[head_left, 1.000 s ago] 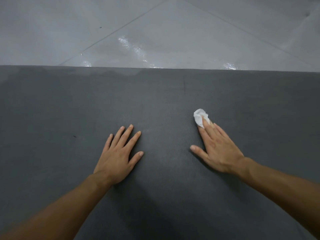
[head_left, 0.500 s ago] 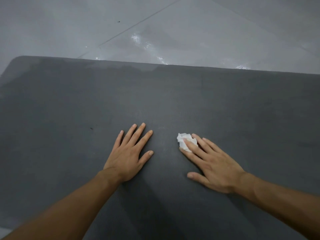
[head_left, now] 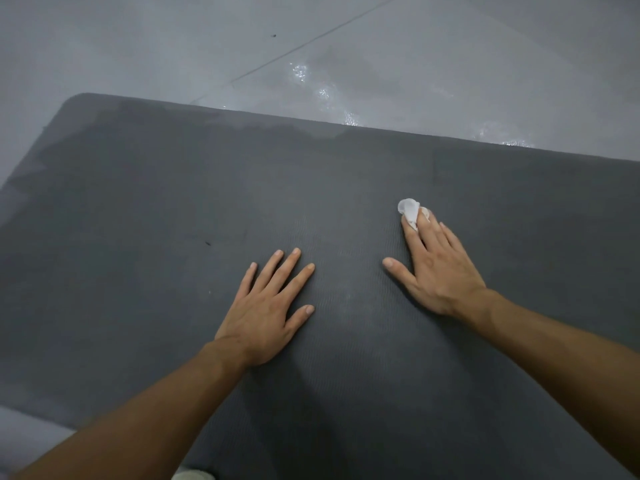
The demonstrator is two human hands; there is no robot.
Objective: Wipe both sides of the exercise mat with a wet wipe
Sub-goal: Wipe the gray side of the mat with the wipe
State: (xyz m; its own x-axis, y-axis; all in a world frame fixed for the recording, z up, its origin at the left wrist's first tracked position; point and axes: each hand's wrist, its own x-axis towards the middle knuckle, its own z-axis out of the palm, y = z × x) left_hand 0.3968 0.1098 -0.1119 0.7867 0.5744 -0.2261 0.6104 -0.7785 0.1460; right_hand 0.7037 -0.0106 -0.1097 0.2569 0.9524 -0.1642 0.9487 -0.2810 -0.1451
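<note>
The exercise mat [head_left: 156, 202] lies flat on the grey floor [head_left: 138, 46], one face up. The right hand [head_left: 440, 271] presses a crumpled wet wipe [head_left: 408, 211] onto the mat under straight fingers held close together, while the left hand [head_left: 266, 313] rests flat beside it, fingers spread. Darker damp-looking patches near the far edge suggest that this face is partly wiped (the underside is hidden, so I cannot tell whether it is done). The task seems midway at best.
</note>
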